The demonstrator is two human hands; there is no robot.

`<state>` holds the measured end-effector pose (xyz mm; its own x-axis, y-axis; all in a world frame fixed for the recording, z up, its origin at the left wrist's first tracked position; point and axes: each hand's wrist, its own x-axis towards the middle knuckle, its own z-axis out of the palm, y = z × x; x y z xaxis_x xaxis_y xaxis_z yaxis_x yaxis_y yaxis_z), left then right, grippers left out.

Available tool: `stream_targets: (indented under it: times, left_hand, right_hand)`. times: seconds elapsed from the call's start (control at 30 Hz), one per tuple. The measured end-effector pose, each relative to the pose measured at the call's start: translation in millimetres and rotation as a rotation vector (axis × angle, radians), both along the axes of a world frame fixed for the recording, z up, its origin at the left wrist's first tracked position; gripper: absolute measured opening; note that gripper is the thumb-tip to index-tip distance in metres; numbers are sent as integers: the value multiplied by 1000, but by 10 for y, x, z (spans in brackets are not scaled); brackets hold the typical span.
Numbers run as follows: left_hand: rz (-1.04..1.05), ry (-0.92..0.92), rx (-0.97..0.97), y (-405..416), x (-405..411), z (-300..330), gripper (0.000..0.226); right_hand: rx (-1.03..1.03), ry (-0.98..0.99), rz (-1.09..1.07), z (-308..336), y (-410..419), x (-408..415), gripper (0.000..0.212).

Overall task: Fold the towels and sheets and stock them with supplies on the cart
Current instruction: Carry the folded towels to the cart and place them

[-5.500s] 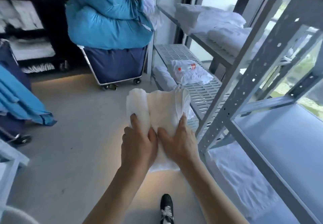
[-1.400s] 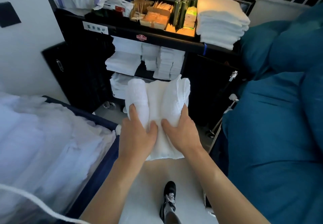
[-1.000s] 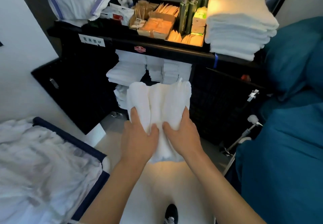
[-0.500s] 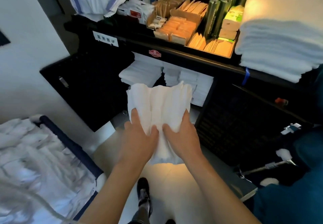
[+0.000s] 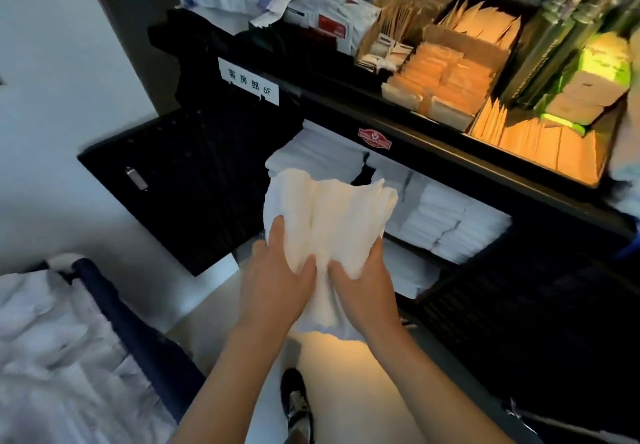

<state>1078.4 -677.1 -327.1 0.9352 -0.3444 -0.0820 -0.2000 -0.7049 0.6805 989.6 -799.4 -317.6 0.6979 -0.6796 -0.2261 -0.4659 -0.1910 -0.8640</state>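
Item: folded white towel [image 5: 329,222], which I hold with both hands. My left hand [image 5: 277,284] and right hand [image 5: 363,288] grip its lower half, thumbs pressed in. Beyond the grip: black cart [image 5: 433,153], its shelf of stacked linen [image 5: 446,218] just behind the towel's top edge.

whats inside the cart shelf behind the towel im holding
Stacks of folded white linens fill the cart shelf. The held towel covers part of the left stack.

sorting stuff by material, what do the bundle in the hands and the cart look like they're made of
Bundle: white terry-like cloth, matte; it creases softly where both hands grip it. Probably cotton, though the weave is too blurred to confirm.
Cart: black, dull finish with a perforated side panel; looks like moulded plastic, possibly coated metal.
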Motion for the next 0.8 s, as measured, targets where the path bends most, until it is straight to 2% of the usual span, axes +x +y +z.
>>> stream_targets:
  times: [0.2,0.5,0.8]
  left_hand:
    - [-55,56,36,-140,905,-478,85]
    - [-130,21,23,-525,1830,-1141,85]
    - [-220,-114,93,-1057,2874,-1272,85]
  right_hand:
    - [54,7,-14,-532,-194,825,75]
    - [75,-40,-73,-1283,-603,1602,78]
    - [74,-90,-117,-1665,-1095,2478,66]
